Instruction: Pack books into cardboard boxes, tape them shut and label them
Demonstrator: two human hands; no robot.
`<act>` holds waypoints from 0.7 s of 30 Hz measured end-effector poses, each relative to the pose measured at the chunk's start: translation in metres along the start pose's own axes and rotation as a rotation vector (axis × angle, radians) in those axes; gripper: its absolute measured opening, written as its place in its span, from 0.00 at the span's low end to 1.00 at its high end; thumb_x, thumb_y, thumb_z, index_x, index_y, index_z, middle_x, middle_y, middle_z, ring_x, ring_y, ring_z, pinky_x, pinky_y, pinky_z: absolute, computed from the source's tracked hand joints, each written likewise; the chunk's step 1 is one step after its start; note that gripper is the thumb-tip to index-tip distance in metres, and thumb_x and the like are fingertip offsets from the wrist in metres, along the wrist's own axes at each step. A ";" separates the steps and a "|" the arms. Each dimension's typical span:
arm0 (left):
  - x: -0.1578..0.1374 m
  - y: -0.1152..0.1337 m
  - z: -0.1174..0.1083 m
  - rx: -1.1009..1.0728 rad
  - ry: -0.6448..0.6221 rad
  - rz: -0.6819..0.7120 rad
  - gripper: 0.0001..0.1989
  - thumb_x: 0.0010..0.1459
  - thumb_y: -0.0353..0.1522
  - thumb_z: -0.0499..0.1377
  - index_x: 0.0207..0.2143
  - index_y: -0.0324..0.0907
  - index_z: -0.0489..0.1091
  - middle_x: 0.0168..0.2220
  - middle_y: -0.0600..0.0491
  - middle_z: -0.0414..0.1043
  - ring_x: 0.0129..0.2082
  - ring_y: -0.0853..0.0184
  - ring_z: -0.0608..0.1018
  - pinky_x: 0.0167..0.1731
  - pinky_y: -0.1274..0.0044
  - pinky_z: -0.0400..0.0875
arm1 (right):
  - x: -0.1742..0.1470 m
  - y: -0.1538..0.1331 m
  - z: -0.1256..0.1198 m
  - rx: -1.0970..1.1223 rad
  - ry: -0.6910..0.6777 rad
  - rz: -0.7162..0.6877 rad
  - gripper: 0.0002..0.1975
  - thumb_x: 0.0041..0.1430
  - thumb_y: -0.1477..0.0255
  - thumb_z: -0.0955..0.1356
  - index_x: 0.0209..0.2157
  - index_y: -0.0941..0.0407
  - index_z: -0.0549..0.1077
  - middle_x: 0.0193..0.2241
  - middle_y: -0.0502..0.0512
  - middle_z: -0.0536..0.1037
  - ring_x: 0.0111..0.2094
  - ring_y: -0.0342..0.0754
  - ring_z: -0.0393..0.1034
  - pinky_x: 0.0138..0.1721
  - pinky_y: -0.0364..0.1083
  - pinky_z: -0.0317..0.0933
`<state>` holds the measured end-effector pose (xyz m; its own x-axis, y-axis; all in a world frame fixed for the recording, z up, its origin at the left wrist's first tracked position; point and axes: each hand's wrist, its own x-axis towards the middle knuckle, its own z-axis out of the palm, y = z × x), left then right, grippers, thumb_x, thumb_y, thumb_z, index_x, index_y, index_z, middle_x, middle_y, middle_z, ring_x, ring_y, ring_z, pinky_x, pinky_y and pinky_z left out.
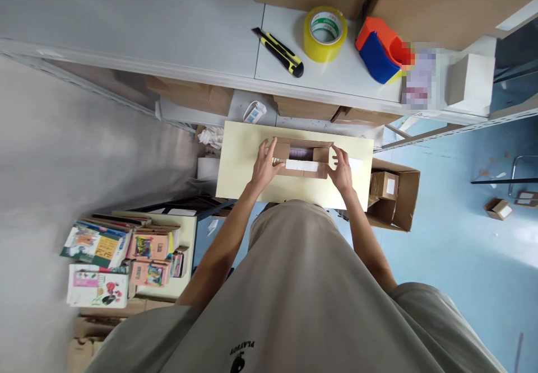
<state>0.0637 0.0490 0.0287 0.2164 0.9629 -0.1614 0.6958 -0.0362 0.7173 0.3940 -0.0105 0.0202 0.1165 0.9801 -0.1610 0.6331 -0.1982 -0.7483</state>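
Observation:
A small brown cardboard box (303, 173) lies on the pale yellow tabletop (237, 160) with its top flaps folded out. Inside, a purplish thing (301, 153) shows through the gap between the flaps; I cannot make out its kind. A white label or strip runs along the near flap. My left hand (264, 164) grips the box's left end, thumb at the near flap and a finger at the far corner. At the right end, my right hand (341, 172) holds the box in the same way, with its fingers bent around the far corner.
On the grey shelf (168, 31) beyond lie a utility knife (279, 52), a yellow tape roll (310, 42), and an orange-and-blue tape dispenser (378, 52). A large carton (407, 199) with smaller boxes stands right of the table. Books (98, 244) are stacked at the left.

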 end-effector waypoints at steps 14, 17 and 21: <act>0.006 -0.027 0.005 0.053 -0.018 0.054 0.38 0.68 0.32 0.76 0.77 0.46 0.69 0.82 0.35 0.61 0.83 0.40 0.68 0.80 0.52 0.71 | 0.006 0.005 0.007 -0.040 -0.001 -0.018 0.34 0.74 0.58 0.72 0.77 0.48 0.73 0.75 0.68 0.75 0.65 0.67 0.81 0.63 0.67 0.82; 0.003 -0.040 0.012 0.044 0.023 0.027 0.23 0.70 0.33 0.74 0.65 0.47 0.79 0.75 0.36 0.71 0.76 0.41 0.76 0.75 0.51 0.76 | 0.002 0.015 0.012 -0.115 0.009 -0.024 0.22 0.77 0.57 0.71 0.64 0.51 0.83 0.74 0.71 0.76 0.67 0.68 0.80 0.63 0.67 0.82; 0.001 -0.054 0.020 -0.099 0.063 0.014 0.16 0.74 0.37 0.70 0.61 0.47 0.84 0.61 0.40 0.81 0.57 0.52 0.87 0.62 0.61 0.85 | -0.006 0.027 0.020 -0.071 0.035 -0.006 0.23 0.80 0.52 0.68 0.62 0.51 0.84 0.70 0.71 0.80 0.63 0.65 0.83 0.59 0.64 0.84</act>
<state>0.0398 0.0464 -0.0236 0.1800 0.9775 -0.1099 0.6215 -0.0264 0.7830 0.3951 -0.0223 -0.0113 0.1384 0.9814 -0.1329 0.6867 -0.1918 -0.7012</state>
